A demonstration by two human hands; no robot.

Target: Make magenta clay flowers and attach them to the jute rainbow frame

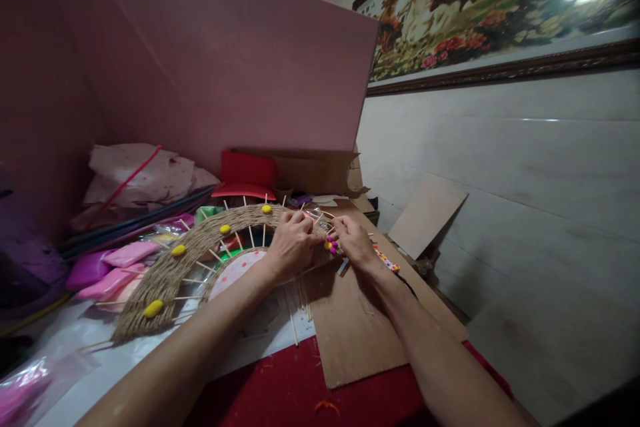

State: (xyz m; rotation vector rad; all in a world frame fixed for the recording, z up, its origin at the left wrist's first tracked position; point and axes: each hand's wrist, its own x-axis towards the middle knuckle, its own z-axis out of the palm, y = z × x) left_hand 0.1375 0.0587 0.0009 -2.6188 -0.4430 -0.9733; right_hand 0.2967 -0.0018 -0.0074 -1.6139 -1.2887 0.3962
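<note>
A wide arch of brown twine (pixel 200 243), woven over thin wooden sticks, carries several yellow oval pieces (pixel 179 250). Inside its curve is a smaller twine-edged half-round with a pale, red-spotted face (pixel 235 273). My left hand (pixel 296 240) lies over the arch's right part with its fingers bent and closed. Just right of it, my right hand (pixel 354 240) is closed in a pinch. Between the two hands shows a small flower (pixel 331 245) with magenta petals and yellow parts. What either set of fingertips grips is too small or hidden to make out.
A brown cardboard sheet (pixel 357 340) lies on the red-covered table (pixel 270 387). Bags of pink and purple material (pixel 120 263) lie at left. Loose sticks (pixel 293 320) are below my left hand. A board (pixel 427 217) leans against the tiled wall; red sheets (pixel 249 170) stand behind.
</note>
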